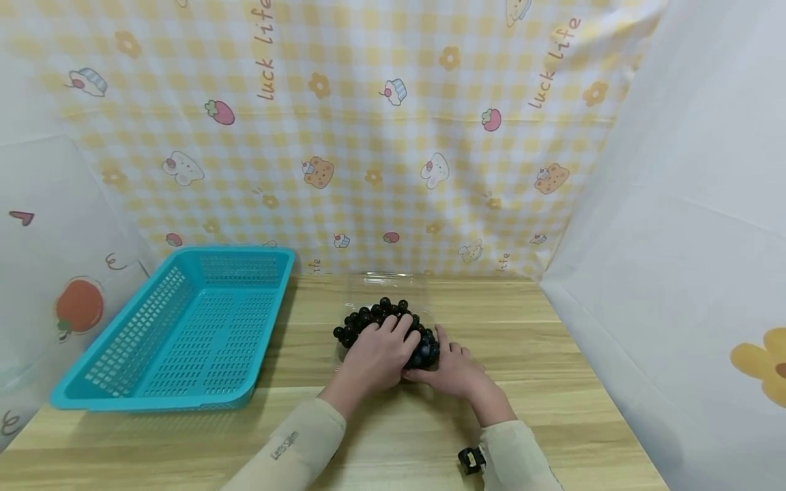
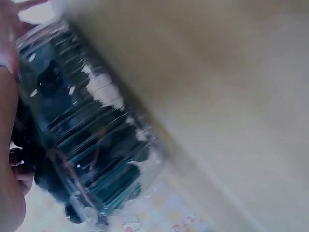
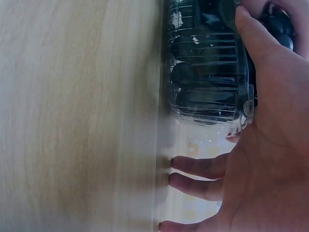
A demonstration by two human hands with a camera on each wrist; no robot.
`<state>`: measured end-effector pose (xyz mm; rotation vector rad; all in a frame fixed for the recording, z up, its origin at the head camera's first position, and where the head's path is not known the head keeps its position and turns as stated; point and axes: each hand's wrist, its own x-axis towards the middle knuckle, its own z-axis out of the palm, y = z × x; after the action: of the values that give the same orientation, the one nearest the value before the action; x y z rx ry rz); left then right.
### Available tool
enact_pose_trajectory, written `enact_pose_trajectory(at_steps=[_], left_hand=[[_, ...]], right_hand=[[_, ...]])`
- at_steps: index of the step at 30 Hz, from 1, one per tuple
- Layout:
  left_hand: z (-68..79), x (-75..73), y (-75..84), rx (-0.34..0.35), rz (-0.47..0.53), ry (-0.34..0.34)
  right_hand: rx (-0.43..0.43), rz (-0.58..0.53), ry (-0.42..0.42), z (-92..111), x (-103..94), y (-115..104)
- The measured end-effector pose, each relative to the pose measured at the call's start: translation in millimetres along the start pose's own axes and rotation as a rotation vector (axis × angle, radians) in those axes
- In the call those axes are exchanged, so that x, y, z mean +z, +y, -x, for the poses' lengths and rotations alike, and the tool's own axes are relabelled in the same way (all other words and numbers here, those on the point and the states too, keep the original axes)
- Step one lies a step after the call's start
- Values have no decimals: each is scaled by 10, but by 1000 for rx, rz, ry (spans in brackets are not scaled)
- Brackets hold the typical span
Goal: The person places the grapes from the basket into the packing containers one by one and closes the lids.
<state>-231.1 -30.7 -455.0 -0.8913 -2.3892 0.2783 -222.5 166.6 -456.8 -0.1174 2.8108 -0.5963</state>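
Dark grapes [image 1: 368,315] in a bunch fill a clear plastic box [image 3: 207,96] on the table, some of them rising above its rim. My left hand [image 1: 381,348] lies over the top of the bunch, its fingers bent down and gripping the grapes; its fingertips are partly hidden among them. At the box's right end is my right hand [image 1: 451,372]. In the right wrist view its thumb lies along the rim, while the other fingers extend past the box's end, fairly straight and spread. The box's transparent lid [image 1: 387,283] stands folded back behind the grapes.
A turquoise plastic basket [image 1: 284,286] with slotted sides stands on the left of the wooden table [image 1: 522,341]. A checked yellow cloth [image 1: 368,136] hangs along the back edge. White sheeting [image 1: 675,239] closes off the right side.
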Motion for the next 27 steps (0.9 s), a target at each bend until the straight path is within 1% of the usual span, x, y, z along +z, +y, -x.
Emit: enact_pose_trajectory(at_steps=[2, 4, 7, 10, 11, 14, 16, 18, 20, 23, 27], left_hand=[[39, 19, 15, -26, 32, 12], [63, 15, 24, -59, 79, -5], [48, -56, 1, -89, 182, -120], [3, -180, -60, -105, 335, -268], [-8, -218, -86, -112, 392, -307], [-17, -295, -145, -122, 537, -365], [-10, -317, -168, -124, 590, -373], [-3, -329, -185, -126, 606, -370], [-3, -332, -196, -133, 595, -361], [-28, -313, -204, -146, 554, -348], [-79, -254, -189, -141, 483, -351]], right_hand=[[-4, 2, 3, -8, 3, 3], [-8, 0, 4, -14, 10, 10], [-8, -6, 7, -19, 20, 19], [-12, -7, 18, -36, 37, 41], [-14, -9, 21, -35, 34, 42], [-19, -6, 28, -42, 40, 51], [-21, -5, 26, -37, 35, 52], [-17, -2, 22, -36, 31, 46], [-18, -2, 15, -38, 29, 45], [-12, -26, -3, -11, 3, 14], [-9, -35, -14, 3, 5, 7]])
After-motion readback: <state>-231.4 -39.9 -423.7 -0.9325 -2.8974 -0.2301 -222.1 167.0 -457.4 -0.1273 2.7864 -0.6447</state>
